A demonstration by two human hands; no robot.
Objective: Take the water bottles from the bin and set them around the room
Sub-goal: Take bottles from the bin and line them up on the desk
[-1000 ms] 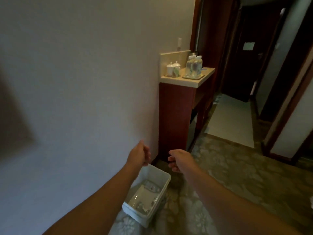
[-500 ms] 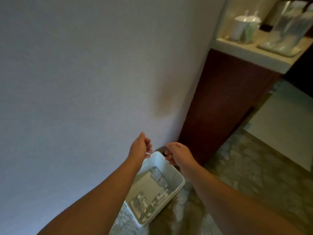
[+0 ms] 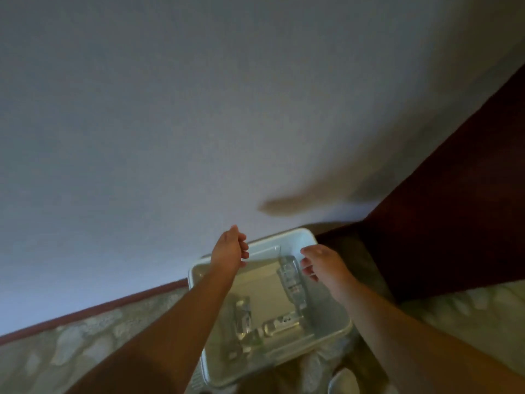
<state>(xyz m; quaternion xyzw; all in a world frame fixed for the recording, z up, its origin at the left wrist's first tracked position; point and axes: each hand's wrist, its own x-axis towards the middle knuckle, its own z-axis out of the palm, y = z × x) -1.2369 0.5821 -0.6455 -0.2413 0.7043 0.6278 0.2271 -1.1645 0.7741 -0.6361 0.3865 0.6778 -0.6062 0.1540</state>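
White plastic forms the bin [image 3: 308, 240], one rectangular tub that sits on the patterned carpet [image 3: 85, 345] against the pale wall [image 3: 199, 109], just beside a dark red-brown cabinet [image 3: 454, 223]. Three clear water bottles lie flat on its bottom: one bottle [image 3: 292, 280] runs along the right-hand side with its cap toward the wall, a second bottle [image 3: 243, 317] lies toward the left, and a third bottle [image 3: 279, 324] lies crosswise along the near end; the blur makes it hard to tell whether any more are there. Two bare arms reach forward over the bin. The left hand [image 3: 229, 251] hovers above the far left part of the tub, fingers loosely curled with the thumb up, and it holds nothing. The right hand [image 3: 322, 263] hangs above the right-hand side, just beside the cap end of the first bottle, fingers loosely bent toward the other hand, and it too holds nothing. A red-brown skirting strip [image 3: 93, 308] runs along the foot of the wall, and one blurred shadow [image 3: 306, 200] falls across the wall above the bin.
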